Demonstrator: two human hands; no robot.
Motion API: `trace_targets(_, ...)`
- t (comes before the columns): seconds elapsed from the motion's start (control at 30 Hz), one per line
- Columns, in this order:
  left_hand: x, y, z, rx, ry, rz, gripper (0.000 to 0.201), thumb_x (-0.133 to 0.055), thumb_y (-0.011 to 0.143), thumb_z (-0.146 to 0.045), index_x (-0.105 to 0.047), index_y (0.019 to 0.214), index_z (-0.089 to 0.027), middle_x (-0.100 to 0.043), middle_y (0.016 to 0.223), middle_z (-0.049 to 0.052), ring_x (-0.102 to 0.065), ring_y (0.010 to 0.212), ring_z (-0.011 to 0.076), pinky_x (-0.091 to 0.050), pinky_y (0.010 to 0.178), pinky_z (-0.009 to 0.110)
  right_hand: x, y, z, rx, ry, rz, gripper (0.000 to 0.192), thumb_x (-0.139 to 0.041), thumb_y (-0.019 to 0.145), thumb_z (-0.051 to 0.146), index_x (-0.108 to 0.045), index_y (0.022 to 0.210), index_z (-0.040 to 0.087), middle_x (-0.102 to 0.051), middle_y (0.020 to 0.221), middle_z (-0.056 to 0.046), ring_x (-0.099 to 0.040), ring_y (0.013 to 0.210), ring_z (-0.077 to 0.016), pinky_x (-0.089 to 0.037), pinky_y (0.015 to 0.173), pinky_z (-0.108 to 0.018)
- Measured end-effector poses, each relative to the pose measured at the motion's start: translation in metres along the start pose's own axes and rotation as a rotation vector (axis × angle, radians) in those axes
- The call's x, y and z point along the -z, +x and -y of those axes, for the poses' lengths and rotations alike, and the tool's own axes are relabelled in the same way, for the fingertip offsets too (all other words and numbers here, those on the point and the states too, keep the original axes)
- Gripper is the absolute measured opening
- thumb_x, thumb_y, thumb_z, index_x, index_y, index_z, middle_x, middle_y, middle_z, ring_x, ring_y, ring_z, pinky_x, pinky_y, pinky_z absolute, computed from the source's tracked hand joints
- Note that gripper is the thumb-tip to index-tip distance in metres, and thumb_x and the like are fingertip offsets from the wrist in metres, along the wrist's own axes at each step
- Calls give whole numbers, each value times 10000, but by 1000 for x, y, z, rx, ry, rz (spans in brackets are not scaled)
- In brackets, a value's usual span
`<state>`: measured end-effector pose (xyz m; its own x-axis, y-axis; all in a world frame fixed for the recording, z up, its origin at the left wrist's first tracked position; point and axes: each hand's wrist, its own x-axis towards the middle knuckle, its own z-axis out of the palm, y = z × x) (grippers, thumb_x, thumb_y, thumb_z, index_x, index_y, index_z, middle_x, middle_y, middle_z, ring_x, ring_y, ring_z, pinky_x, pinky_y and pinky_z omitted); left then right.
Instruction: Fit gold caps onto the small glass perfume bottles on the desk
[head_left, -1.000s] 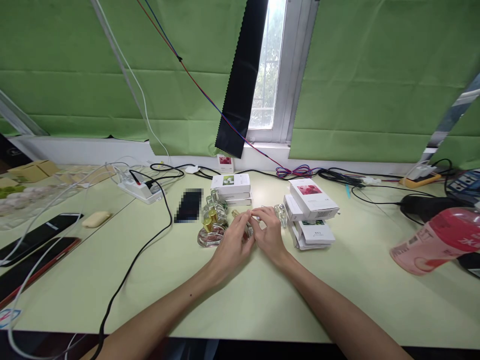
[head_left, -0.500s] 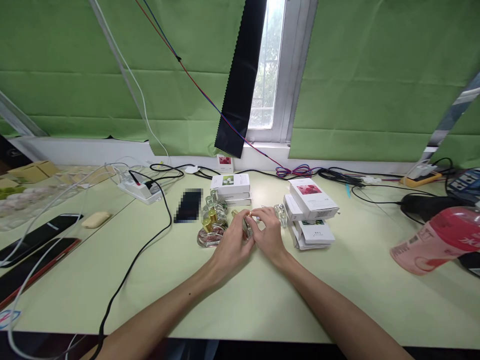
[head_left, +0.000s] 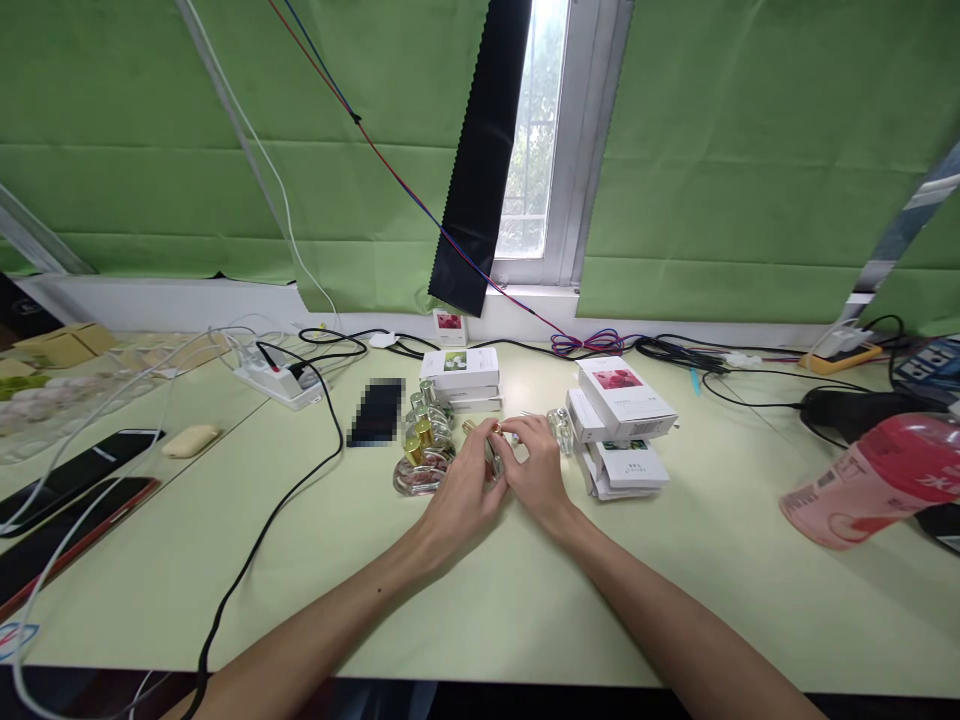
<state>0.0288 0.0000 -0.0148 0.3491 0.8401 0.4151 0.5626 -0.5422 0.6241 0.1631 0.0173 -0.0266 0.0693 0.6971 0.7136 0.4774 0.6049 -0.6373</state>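
Note:
My left hand [head_left: 461, 490] and my right hand [head_left: 536, 468] meet at the middle of the pale green table [head_left: 450, 600], both closed around a small glass perfume bottle with a gold cap [head_left: 495, 447]. The fingers hide most of the bottle. Just left of my hands stands a cluster of several similar gold-capped bottles [head_left: 424, 450]. A clear bottle [head_left: 559, 428] stands right of my fingers. Stacked white perfume boxes [head_left: 622, 420] lie to the right, and more white boxes [head_left: 461, 375] lie behind the bottles.
A power strip [head_left: 281, 380] with black cables sits at the back left. Two phones [head_left: 71, 490] and a cream case [head_left: 191, 438] lie far left. A pink bottle [head_left: 870, 480] lies on its side at right. Cables run along the window wall.
My fingers have shifted slightly around the small bottle, showing more of its gold cap. My arms and everything on the table stay where they were.

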Motion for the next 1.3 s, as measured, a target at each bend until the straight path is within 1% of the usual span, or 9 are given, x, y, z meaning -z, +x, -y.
trace_targets(0.17,1,1,-3,24,-4,7,609,-558,903,-183,-317,1462,-203,-625,1179,114,-640,823,179,-546,797,355,-1,-2,-1,1,-4,8,85,-611,927,174,-670,917,234,-694,935,-43,-577,943,-233,-489,833,-383)
trace_targets(0.33,1,1,-3,-16,-5,-9,632,-556,894,-165,-308,1473,-209,-635,1164,110,-643,849,189,-548,818,368,-1,-2,-1,-5,-9,9,85,-610,924,177,-675,930,231,-695,943,-45,-578,948,-232,-488,837,-383)
trace_targets(0.67,-1,0,0,10,-27,4,662,-550,889,-146,-285,1491,-220,-610,1226,123,-636,855,183,-550,797,350,-1,-2,0,-13,-14,14,76,-636,906,174,-670,952,224,-697,966,-50,-580,953,-238,-481,830,-370)
trace_targets(0.87,1,0,-4,-4,-57,-5,643,-554,868,-113,-338,1464,-220,-634,1134,98,-630,854,185,-548,792,343,0,-2,4,-29,2,4,128,-639,888,168,-658,1004,217,-694,981,-55,-579,955,-237,-491,821,-373)
trace_targets(1.0,1,0,-5,21,-64,8,664,-551,870,-113,-308,1478,-220,-625,1152,102,-624,848,180,-542,794,344,0,-2,5,-27,20,-9,135,-634,898,188,-647,1030,210,-693,998,-64,-581,969,-238,-496,824,-379)
trace_targets(1.2,-2,-1,-3,13,-72,-7,592,-530,887,-135,-324,1436,-215,-597,1189,114,-627,860,176,-539,762,327,0,-2,4,-25,11,-25,74,-629,911,210,-637,985,212,-680,959,-59,-582,955,-237,-494,810,-373)
trace_targets(1.3,-4,-2,-3,-5,-65,-7,606,-521,871,-108,-327,1433,-224,-588,1201,115,-626,874,179,-537,762,326,-1,-2,3,-25,9,-37,57,-622,910,200,-633,962,217,-673,945,-53,-582,943,-233,-488,796,-360)
